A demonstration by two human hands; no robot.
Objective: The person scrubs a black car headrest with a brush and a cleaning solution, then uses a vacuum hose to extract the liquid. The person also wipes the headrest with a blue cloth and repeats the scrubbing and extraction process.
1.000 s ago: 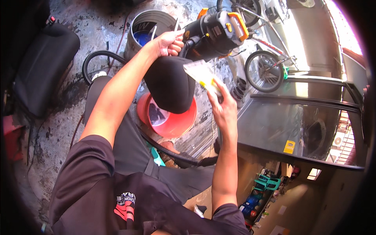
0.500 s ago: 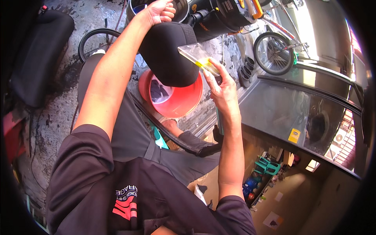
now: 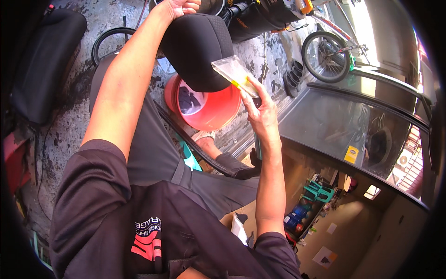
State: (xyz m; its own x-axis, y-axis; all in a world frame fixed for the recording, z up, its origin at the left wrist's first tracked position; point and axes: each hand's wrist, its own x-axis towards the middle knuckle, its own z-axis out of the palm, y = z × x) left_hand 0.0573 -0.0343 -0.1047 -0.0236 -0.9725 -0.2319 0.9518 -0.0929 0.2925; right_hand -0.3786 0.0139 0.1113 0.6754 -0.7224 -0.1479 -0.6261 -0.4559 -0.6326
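Observation:
A black car headrest (image 3: 195,51) hangs tilted over a red bucket (image 3: 211,109). My left hand (image 3: 183,7) is closed at its far end, fingers curled; the exact hold there is partly hidden. In my right hand (image 3: 262,111) is a clear plastic vacuum nozzle (image 3: 232,72) with a yellow band, gripped between thumb and fingers. The nozzle's wide end is right beside the headrest's right side; I cannot tell whether they touch. A dark hose (image 3: 200,149) curves across my legs toward my right forearm.
Black vacuum machine (image 3: 260,21) stands beyond the headrest. A black seat part (image 3: 49,65) is at the far left. To the right are a bicycle (image 3: 326,56), dark sandals (image 3: 292,79) and an open vehicle door with a dark window (image 3: 325,121). A bare foot (image 3: 206,139) rests near the bucket.
My left hand and the headrest appear a little higher in the view. The nozzle's wide end stays beside the headrest, with its face turned slightly more into view.

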